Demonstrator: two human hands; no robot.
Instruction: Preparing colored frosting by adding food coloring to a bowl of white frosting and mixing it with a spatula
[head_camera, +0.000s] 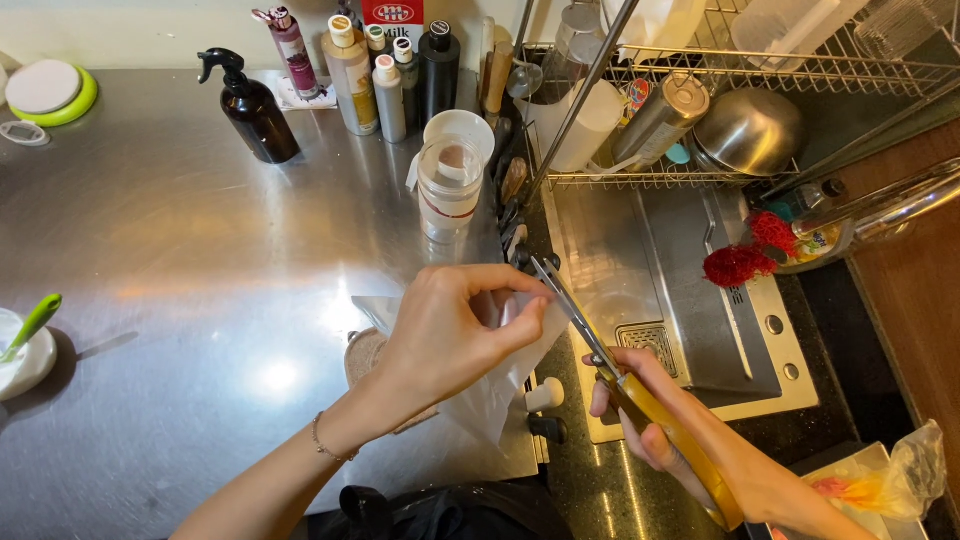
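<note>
A clear plastic bag (500, 385) is pinched in the left hand (450, 335); scissors (610, 365), gripped by the right hand (650, 425), are being closed on its top, so steady tension is needed.

A shiny stainless steel counter (180, 230) fills the left of the view, ending at a sink (690, 330) on its right. Along its back edge stand a dark brown spray bottle (250, 108), a cluster of tall bottles (385, 75) and a clear plastic container (449, 185) with its white lid flipped open. A round white and green disc (52, 92) sits at the far left corner, and a white dish (22, 362) holding a green-handled utensil (32, 322) rests at the left edge.
</note>
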